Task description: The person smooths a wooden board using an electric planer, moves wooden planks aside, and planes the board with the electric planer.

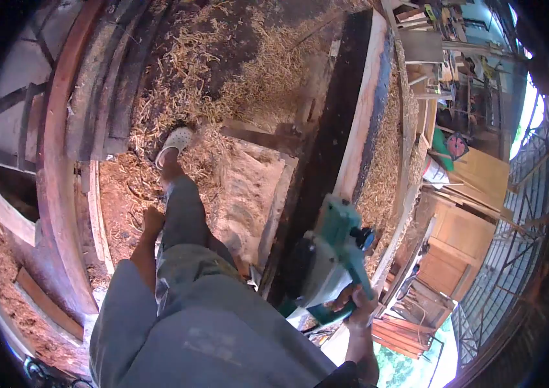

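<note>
My right hand (363, 306) is wrapped round the rear handle of a green electric planer (332, 239). The planer sits at the near end of a long, dark wooden beam (326, 123). A pale, freshly exposed strip (362, 110) runs lengthwise along the beam, beside a dark edge. My left hand (153, 221) hangs beside my left leg, away from the beam and planer. It is small and blurred there, so its fingers cannot be made out.
Curly wood shavings (255, 71) cover the floor and lie along the beam. My foot in a pale clog (177, 139) stands among them. Long timbers (61, 129) lie at left. Wooden panels (459, 242), a white bucket (435, 173) and stacked boards (407, 335) stand at right.
</note>
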Demonstrator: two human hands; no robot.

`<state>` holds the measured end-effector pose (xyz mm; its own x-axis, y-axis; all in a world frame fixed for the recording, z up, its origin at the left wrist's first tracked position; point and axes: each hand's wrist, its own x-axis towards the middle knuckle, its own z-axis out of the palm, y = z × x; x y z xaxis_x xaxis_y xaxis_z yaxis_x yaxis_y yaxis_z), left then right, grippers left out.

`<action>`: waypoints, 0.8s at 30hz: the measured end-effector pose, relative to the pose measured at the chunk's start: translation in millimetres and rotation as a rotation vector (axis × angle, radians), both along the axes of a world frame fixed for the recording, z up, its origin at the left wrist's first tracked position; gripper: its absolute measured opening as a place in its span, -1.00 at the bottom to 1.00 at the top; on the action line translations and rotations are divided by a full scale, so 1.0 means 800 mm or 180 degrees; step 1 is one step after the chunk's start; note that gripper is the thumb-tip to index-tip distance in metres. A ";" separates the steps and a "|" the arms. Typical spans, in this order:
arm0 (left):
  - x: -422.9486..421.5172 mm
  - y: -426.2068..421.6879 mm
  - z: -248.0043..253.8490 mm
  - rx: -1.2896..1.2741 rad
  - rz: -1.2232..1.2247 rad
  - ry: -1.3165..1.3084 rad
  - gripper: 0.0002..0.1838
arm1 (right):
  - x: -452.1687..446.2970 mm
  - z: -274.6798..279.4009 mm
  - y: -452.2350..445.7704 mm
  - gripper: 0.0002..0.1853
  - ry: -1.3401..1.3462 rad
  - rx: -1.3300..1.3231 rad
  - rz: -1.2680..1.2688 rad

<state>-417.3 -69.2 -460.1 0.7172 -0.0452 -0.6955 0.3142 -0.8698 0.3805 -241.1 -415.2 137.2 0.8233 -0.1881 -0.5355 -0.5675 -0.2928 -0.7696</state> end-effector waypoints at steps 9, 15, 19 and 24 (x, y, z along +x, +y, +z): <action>0.223 -0.108 0.125 -0.1556 0.1722 -0.1612 -0.28 | 0.335 -0.010 0.095 -0.36 0.0078 -0.0085 0.0436; 0.307 -0.184 0.185 -0.2843 0.0524 -0.0488 0.10 | 0.532 -0.007 0.187 -0.41 -0.0261 -0.0472 0.0785; 0.332 -0.173 0.206 -0.3276 0.0804 -0.0965 0.03 | 0.637 -0.012 0.212 -0.47 -0.0375 -0.0442 0.1044; 0.372 -0.122 0.252 -0.3472 0.0419 -0.0564 -0.11 | 0.756 -0.014 0.236 -0.57 -0.0509 -0.0314 0.1185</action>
